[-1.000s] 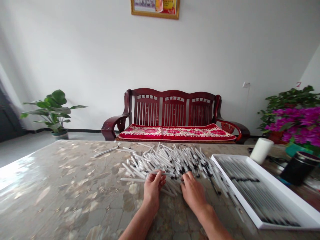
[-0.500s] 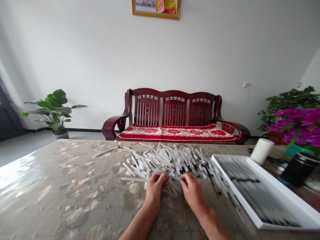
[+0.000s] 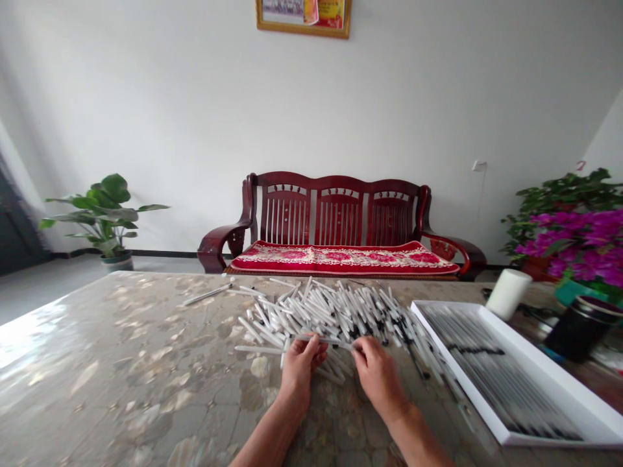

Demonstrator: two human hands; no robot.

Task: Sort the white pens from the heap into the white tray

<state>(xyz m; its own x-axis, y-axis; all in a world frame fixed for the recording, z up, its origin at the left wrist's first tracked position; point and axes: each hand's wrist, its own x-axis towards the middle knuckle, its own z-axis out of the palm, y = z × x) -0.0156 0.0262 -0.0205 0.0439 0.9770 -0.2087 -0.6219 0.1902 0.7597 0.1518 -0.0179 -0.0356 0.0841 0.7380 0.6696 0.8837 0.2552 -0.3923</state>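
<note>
Between my two hands a thin, translucent pen (image 3: 333, 341) lies crosswise at the near edge of a pile. My left hand (image 3: 300, 360) pinches it between thumb and fingers near the left end. The fingertips of my right hand (image 3: 374, 370) are closed at its right end. Just beyond my hands spreads a heap of loose pens and white pen parts (image 3: 316, 308), some with black ends. To the right, a shallow white box (image 3: 528, 373) holds rows of clear pens with dark tips.
A patterned table (image 3: 146, 363) carries everything. A white cylinder (image 3: 509, 294) and a black cup (image 3: 581, 327) stand beyond the box, near purple flowers (image 3: 584, 240). Several pens (image 3: 208, 294) lie at the pile's far left. Behind the table is a wooden bench (image 3: 341, 220).
Almost nothing differs. Both hands stay at the near edge of the pile, with the pen held between them; a little more of its left end shows past my left hand.
</note>
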